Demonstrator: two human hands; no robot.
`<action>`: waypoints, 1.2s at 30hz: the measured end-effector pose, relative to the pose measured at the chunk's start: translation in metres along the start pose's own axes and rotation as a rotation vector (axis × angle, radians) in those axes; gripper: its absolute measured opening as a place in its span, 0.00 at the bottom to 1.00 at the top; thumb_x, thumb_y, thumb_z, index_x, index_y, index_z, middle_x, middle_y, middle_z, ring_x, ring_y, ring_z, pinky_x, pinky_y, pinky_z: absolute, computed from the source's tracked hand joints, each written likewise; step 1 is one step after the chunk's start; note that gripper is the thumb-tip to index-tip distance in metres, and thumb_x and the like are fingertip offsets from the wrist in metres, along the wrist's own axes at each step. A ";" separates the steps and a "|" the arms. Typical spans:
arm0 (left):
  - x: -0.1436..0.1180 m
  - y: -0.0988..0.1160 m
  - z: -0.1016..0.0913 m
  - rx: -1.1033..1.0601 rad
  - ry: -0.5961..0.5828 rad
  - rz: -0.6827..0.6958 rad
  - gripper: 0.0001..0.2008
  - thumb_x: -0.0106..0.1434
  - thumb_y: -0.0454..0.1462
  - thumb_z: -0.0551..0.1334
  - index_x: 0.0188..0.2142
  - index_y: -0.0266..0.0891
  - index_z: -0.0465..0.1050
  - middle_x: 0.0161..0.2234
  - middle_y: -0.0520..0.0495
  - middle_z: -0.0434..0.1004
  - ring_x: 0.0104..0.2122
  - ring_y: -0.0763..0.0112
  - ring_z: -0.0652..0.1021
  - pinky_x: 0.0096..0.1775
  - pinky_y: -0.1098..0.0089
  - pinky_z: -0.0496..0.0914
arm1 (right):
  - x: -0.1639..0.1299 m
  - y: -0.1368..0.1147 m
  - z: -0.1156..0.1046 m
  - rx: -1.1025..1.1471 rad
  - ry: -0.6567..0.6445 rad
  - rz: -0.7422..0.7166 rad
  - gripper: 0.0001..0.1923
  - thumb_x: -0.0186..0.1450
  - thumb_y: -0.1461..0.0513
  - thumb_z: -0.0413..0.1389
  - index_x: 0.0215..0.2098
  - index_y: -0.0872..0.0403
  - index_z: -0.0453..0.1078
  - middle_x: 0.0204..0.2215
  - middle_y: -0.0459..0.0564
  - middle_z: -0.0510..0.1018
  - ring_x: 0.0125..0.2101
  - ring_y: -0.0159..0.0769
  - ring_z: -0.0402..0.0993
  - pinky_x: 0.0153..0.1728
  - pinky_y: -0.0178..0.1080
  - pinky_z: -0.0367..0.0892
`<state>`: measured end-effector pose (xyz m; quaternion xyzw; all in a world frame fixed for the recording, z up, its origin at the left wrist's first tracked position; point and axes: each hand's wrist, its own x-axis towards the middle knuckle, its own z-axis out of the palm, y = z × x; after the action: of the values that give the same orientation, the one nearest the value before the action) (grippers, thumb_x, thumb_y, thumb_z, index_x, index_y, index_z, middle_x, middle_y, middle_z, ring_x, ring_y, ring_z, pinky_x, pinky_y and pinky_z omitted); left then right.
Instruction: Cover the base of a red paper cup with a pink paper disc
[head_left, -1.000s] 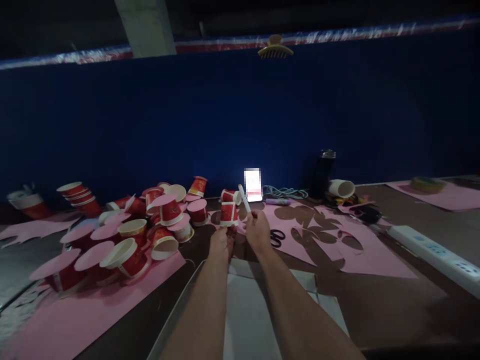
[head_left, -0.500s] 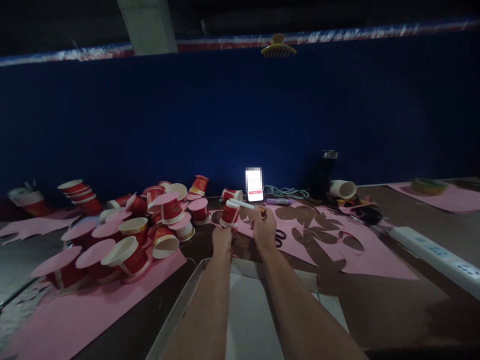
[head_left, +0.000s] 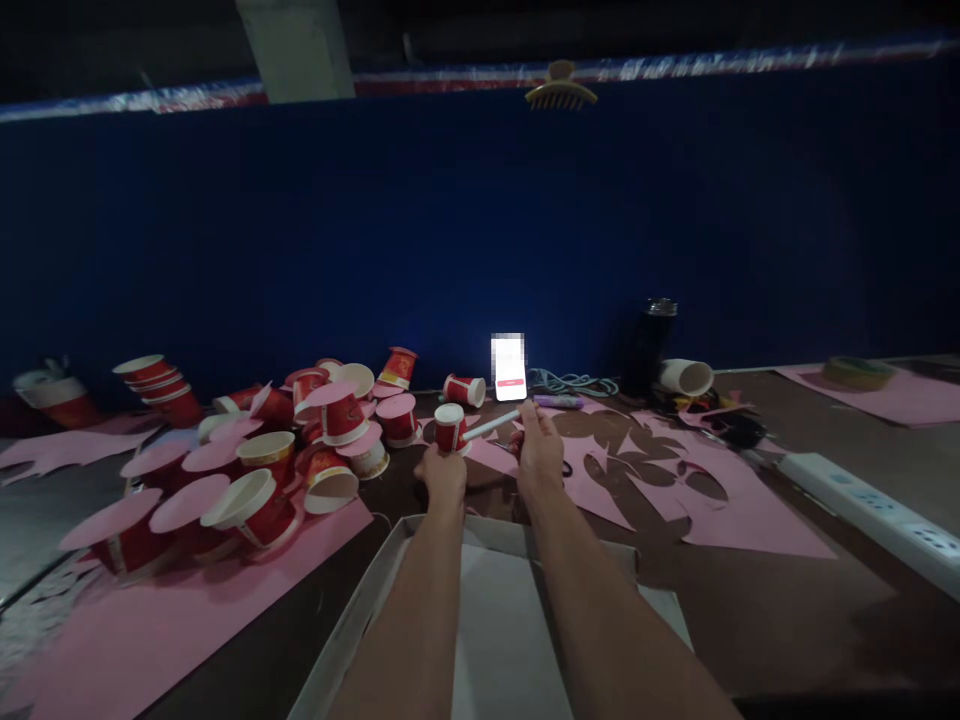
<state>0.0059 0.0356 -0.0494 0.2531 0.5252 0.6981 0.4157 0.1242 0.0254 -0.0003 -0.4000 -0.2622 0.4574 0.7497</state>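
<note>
My left hand (head_left: 444, 474) holds a small red paper cup (head_left: 449, 428) upside down, its pale base facing up. My right hand (head_left: 541, 452) grips a thin white pen-like stick (head_left: 491, 425) that slants down and left, with its tip at the cup's side. Both hands hover above the far edge of a shallow white box (head_left: 480, 600) in front of me. A cut pink paper sheet (head_left: 660, 490) lies just beyond and to the right of my right hand.
A heap of red paper cups (head_left: 300, 450), several capped with pink paper circles, lies on pink paper at the left. A lit phone (head_left: 508, 366), a cable, a purple marker (head_left: 558, 402), a dark bottle (head_left: 646, 350) and a white power strip (head_left: 870, 500) sit behind and to the right, below a blue wall.
The stick has swung from upright to slanting left against the cup. The cup has been turned so its base faces up, and both hands have shifted slightly.
</note>
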 end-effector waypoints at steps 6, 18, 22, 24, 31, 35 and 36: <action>-0.026 0.028 0.007 0.161 -0.089 0.167 0.09 0.57 0.38 0.61 0.36 0.39 0.75 0.29 0.47 0.75 0.30 0.70 0.75 0.32 0.72 0.68 | -0.005 -0.006 0.003 -0.036 -0.041 0.040 0.21 0.52 0.46 0.60 0.28 0.55 0.68 0.16 0.39 0.67 0.13 0.22 0.57 0.13 0.28 0.54; -0.041 0.027 0.015 0.267 -0.562 -0.095 0.21 0.50 0.53 0.65 0.29 0.37 0.69 0.15 0.57 0.63 0.14 0.80 0.62 0.17 0.77 0.57 | 0.001 0.007 -0.006 -0.304 -0.180 0.015 0.15 0.56 0.52 0.57 0.34 0.54 0.75 0.24 0.45 0.76 0.21 0.30 0.65 0.22 0.33 0.63; -0.043 0.042 0.013 0.130 -0.406 -0.130 0.21 0.48 0.52 0.67 0.30 0.37 0.68 0.16 0.59 0.62 0.14 0.81 0.61 0.17 0.78 0.56 | -0.001 0.004 -0.009 -0.517 -0.359 -0.266 0.19 0.60 0.61 0.52 0.49 0.49 0.72 0.35 0.48 0.77 0.29 0.33 0.70 0.31 0.36 0.68; -0.046 0.048 0.013 0.096 -0.365 -0.135 0.21 0.48 0.52 0.67 0.27 0.37 0.67 0.15 0.58 0.62 0.14 0.81 0.61 0.16 0.78 0.56 | -0.002 0.004 -0.010 -0.651 -0.502 -0.448 0.21 0.59 0.66 0.50 0.48 0.47 0.73 0.39 0.49 0.77 0.37 0.36 0.71 0.41 0.39 0.68; -0.048 0.051 0.011 0.159 -0.364 -0.110 0.23 0.50 0.55 0.64 0.25 0.37 0.66 0.13 0.57 0.60 0.11 0.81 0.60 0.15 0.77 0.52 | 0.000 0.003 -0.012 -0.717 -0.606 -0.518 0.18 0.58 0.64 0.55 0.45 0.47 0.75 0.41 0.50 0.75 0.40 0.38 0.69 0.41 0.38 0.66; -0.037 0.048 0.006 0.198 -0.226 0.071 0.25 0.56 0.57 0.57 0.30 0.35 0.70 0.19 0.52 0.69 0.14 0.80 0.62 0.17 0.76 0.54 | 0.002 -0.002 -0.011 -0.542 -0.417 -0.218 0.15 0.57 0.53 0.58 0.38 0.53 0.76 0.25 0.45 0.73 0.22 0.29 0.64 0.23 0.33 0.61; -0.034 0.047 0.005 0.219 -0.201 0.108 0.25 0.57 0.56 0.56 0.32 0.35 0.71 0.22 0.51 0.71 0.15 0.79 0.63 0.18 0.76 0.55 | 0.003 -0.003 -0.011 -0.470 -0.385 -0.118 0.16 0.57 0.51 0.58 0.35 0.55 0.75 0.20 0.43 0.70 0.19 0.27 0.61 0.20 0.32 0.58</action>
<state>0.0133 0.0044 -0.0008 0.3932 0.5397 0.6291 0.3979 0.1348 0.0232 -0.0034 -0.4525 -0.5207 0.4073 0.5986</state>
